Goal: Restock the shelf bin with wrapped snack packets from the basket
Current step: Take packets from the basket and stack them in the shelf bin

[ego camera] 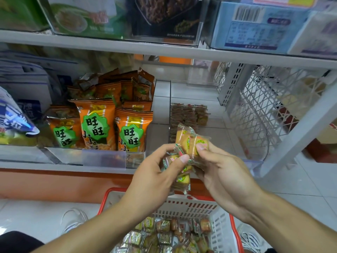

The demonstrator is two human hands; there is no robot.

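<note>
Basket: a white plastic basket with a red rim (217,212) sits at the bottom middle, full of small wrapped snack packets (164,232).
Left hand (156,172): its fingers pinch a bunch of clear-wrapped yellow snack packets (184,143) in the middle.
Right hand (220,170): its fingers pinch the same bunch.
Bin: the clear plastic shelf bin (255,163) behind the hands holds a few packets at its back.
Left side: orange snack bags (94,125) stand on the shelf.

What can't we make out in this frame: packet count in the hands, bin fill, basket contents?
- Packets in head view: count unclear; left hand and right hand cover most.
- Shelf bin: far stock small, blurred.
- Basket: cut off by the bottom edge, partly behind the forearms.
- Top-shelf labels: blurred.
</note>
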